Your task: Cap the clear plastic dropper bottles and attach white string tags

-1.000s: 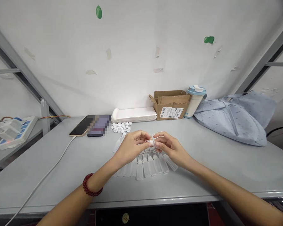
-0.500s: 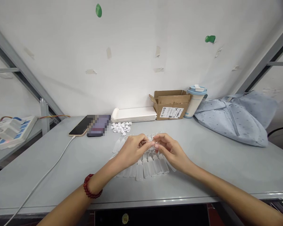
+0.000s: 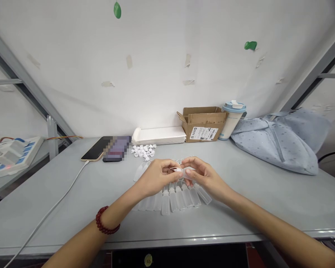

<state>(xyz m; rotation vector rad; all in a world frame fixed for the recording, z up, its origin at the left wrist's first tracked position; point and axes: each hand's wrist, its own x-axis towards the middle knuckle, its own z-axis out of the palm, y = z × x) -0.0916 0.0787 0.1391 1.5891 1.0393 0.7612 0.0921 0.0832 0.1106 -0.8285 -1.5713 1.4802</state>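
Note:
My left hand (image 3: 159, 175) is closed in a pinch on a small white cap (image 3: 178, 169) with a thin cord at it. Facing it, my right hand (image 3: 205, 176) has its fingers closed round a small translucent bottle (image 3: 186, 174), mostly hidden by the fingers. Cap and bottle meet end to end between the hands; I cannot tell whether they are joined. Below and behind the hands lie several translucent bottles (image 3: 165, 204) with white caps and looped cords, side by side. Farther back, left of centre, is a pile of loose white caps (image 3: 143, 150).
Two phones (image 3: 93, 149) lie at the left, one with a white cable (image 3: 58, 203). Along the wall stand a white stack (image 3: 160, 136), an opened cardboard box (image 3: 203, 126) and a lidded cup (image 3: 231, 121). A pale blue fabric bag (image 3: 276, 145) lies at the right.
The white cap in my left fingers and the bottle in my right now show more plainly. My right fingers have shifted slightly, and the view has moved a little.

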